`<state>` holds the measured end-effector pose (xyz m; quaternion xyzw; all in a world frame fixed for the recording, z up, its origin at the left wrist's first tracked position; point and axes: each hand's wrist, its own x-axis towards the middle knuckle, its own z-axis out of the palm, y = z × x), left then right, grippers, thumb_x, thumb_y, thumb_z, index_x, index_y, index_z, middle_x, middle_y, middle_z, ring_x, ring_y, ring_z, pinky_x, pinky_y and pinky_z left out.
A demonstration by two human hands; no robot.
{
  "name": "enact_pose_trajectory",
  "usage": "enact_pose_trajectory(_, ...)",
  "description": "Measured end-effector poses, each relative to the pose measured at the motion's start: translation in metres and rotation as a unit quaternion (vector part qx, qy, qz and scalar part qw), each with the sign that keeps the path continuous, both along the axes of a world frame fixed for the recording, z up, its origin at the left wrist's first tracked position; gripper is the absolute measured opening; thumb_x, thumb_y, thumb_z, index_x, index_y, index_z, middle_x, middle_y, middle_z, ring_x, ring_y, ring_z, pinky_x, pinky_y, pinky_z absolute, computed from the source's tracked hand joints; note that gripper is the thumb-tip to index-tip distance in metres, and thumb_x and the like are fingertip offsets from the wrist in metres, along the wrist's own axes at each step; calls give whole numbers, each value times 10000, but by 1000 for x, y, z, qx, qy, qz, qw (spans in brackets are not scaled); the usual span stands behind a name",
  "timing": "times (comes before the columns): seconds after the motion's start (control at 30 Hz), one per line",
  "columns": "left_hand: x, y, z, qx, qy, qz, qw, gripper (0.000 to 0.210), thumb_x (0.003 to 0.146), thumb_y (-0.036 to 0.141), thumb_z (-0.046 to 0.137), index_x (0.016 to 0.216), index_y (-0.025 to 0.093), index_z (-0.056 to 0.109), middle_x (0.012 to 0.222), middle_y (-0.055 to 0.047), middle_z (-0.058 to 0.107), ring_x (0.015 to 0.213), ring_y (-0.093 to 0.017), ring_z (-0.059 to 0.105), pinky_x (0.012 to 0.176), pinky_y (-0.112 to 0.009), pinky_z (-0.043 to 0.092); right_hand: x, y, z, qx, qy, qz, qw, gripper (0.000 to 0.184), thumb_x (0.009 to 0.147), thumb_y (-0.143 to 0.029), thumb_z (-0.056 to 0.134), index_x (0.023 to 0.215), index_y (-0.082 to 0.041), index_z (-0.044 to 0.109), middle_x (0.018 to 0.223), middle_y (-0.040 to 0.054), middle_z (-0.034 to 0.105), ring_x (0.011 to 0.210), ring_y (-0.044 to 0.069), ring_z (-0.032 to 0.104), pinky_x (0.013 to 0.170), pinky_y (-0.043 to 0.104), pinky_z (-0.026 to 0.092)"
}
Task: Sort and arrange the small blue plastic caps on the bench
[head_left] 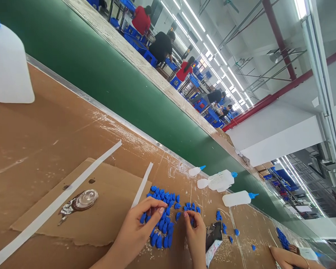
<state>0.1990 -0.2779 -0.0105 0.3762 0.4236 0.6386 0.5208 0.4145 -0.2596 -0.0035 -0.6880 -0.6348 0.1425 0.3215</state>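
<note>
Small blue moulded pieces [164, 226] lie in close rows on the brown work surface, with more of them [190, 206] just beyond my right hand. My left hand [140, 224] is over the left side of the rows, thumb and forefinger bent together in a pinch; anything between them is too small to make out. At the right edge of the pieces, my right hand [195, 233] has its thumb and fingertips curled together, and what they hold is hidden. A dark pouch with a pale lower part [214, 239] lies right beside that hand.
Cardboard [109, 201] with a shiny brown puddle [85, 200] lies left, near white tape strips [142, 185]. Plastic bottles [236, 198] lie along the green belt [145, 101]; a large white jug [8, 63] stands upper left. A co-worker's arm [285, 257] reaches in lower right.
</note>
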Motion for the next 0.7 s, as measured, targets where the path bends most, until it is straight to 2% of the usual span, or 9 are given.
enact_pose_trajectory(0.2, -2, 0, 6, -30, -12, -21, 999, 304, 761, 472, 574, 756, 204, 716, 754, -57, 636, 743, -221, 587, 665, -292, 472, -1, -8, -10, -8, 10, 10, 1000, 252, 731, -417, 676, 855, -216, 764, 869, 76, 723, 853, 252, 660, 805, 349, 499)
enact_pose_trajectory(0.5, -2, 1, 9, -43, -14, -43, 998, 345, 742, 499, 552, 754, 192, 706, 754, -61, 642, 753, -230, 592, 665, -300, 479, -22, -6, -13, -34, 53, 82, 995, 214, 788, -341, 653, 940, -250, 772, 841, 47, 726, 771, 199, 669, 705, 280, 536)
enact_pose_trajectory(0.6, -4, 1, 9, -53, -10, -56, 997, 362, 742, 510, 536, 756, 189, 702, 765, -67, 643, 768, -238, 595, 666, -307, 475, -24, -4, -15, -32, 56, 80, 995, 231, 780, -367, 662, 944, -247, 772, 828, 42, 729, 748, 194, 669, 692, 277, 540)
enact_pose_trajectory(0.7, -4, 0, 10, -61, -4, -61, 996, 380, 736, 528, 522, 754, 194, 701, 767, -69, 642, 775, -245, 593, 672, -317, 467, -11, -2, -12, -13, 49, 51, 997, 285, 794, -428, 625, 927, -220, 766, 864, 65, 742, 781, 211, 676, 730, 307, 543)
